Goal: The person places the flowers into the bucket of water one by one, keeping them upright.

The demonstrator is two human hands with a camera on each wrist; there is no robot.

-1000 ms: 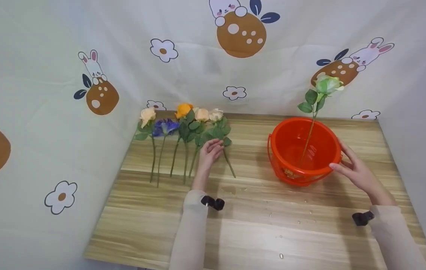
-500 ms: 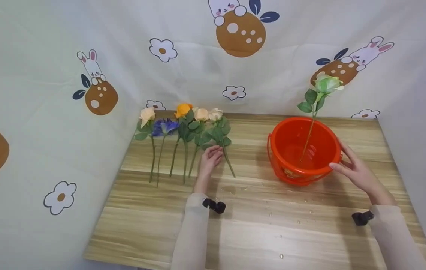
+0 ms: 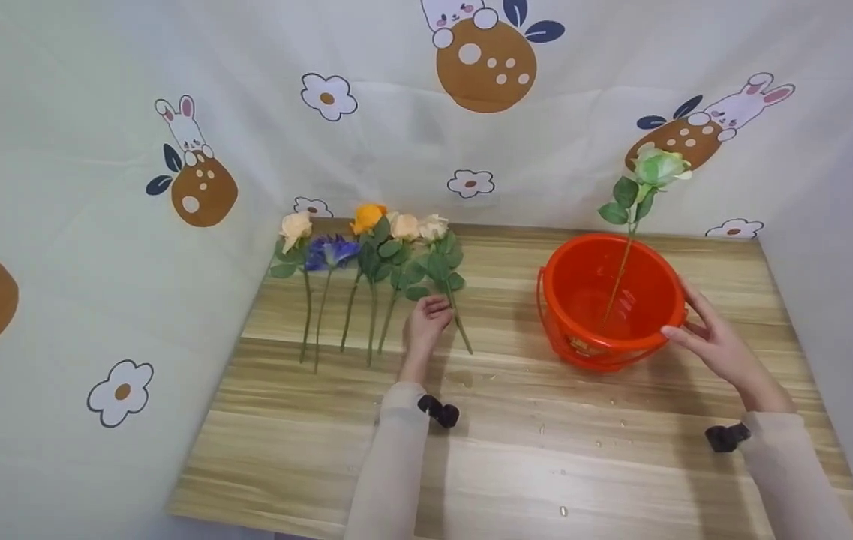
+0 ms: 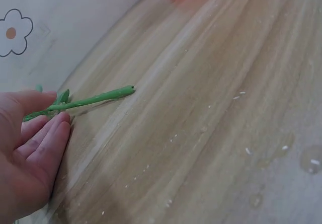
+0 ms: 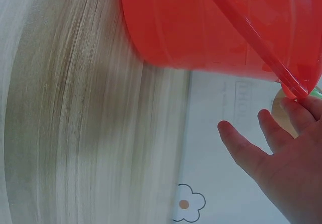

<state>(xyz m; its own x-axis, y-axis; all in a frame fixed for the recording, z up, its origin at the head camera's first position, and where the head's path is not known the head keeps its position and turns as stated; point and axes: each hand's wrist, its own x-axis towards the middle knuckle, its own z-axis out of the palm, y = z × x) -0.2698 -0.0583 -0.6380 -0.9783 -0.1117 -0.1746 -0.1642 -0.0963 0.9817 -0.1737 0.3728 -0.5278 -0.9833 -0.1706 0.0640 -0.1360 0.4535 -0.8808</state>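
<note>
My left hand is at the stem of the rightmost cream rose, which lies flat on the table. In the left wrist view its green stem runs between my thumb and fingertips, and the leaves are mostly hidden behind the hand. My right hand rests against the right side of a red bucket, thumb at the rim. The right wrist view has its fingers spread, some tips near the handle. A pale green rose leans upright inside the bucket.
Left of my left hand lie a peach rose, an orange rose, a blue flower and another peach rose in a row. Water drops dot the wooden table. Printed cloth walls the back and sides.
My left hand has come down from the leaves toward the front and slightly right, to the rightmost rose's stem. The right hand and bucket have stayed in place.
</note>
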